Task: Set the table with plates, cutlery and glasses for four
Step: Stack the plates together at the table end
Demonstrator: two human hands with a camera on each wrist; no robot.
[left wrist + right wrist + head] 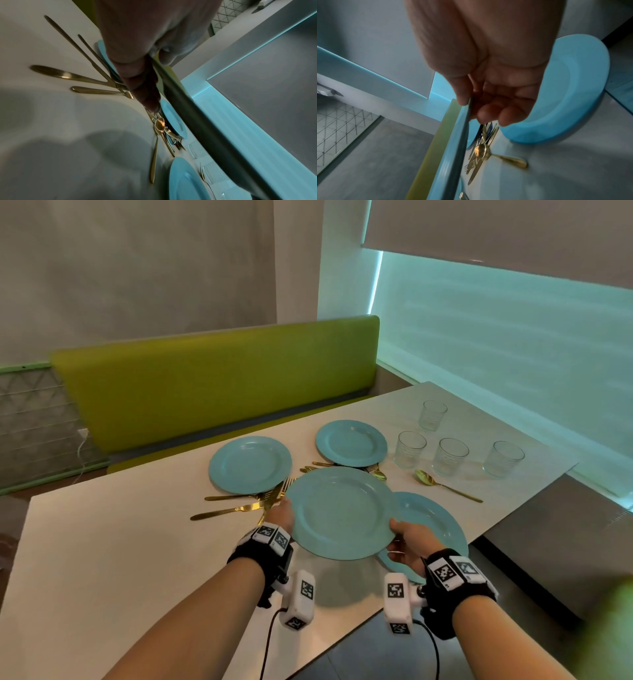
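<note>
I've got both hands pinching the round blue plate [340,512] by its rim, left hand [283,517], right hand [407,544], above the white counter [113,542]. Plate-placing step; next, lower it flat at a free setting.

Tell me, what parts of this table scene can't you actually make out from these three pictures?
- Cutlery count: the held plate covers part of the gold cutlery in the head view; both wrist views blur it.
- Left hand: its fingers are hidden under the plate's rim in the head view.
- Near plate: partly hidden by the held plate and right hand.
- Glasses: blurred and cut off by the plate's edge in the left wrist view.
</note>
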